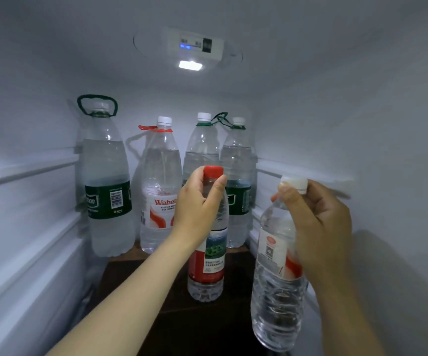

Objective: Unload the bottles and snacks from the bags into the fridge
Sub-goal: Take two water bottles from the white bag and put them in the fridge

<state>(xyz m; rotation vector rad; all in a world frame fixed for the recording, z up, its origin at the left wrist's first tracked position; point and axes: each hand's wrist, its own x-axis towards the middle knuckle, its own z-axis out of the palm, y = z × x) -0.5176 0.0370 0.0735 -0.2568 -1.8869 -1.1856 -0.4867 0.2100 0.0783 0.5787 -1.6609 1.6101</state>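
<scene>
Both my hands are inside the fridge. My left hand (197, 204) grips the neck of a red-capped water bottle (207, 263) that stands upright on the dark shelf (161, 299). My right hand (318, 222) holds a white-capped clear bottle (274, 291) by its neck, close to the right wall; whether its base touches the shelf I cannot tell. At the back stand several large water bottles: a green-labelled one (106, 181) on the left, a Wahaha bottle (157, 186), and two more with green handles (202, 147) (237, 160).
White fridge walls close in on both sides, with shelf rails on the left (25, 168) and right (279, 170). A lamp and control panel (192, 52) sit in the ceiling. Bare dark shelf lies in front of the back row, left of the red-capped bottle.
</scene>
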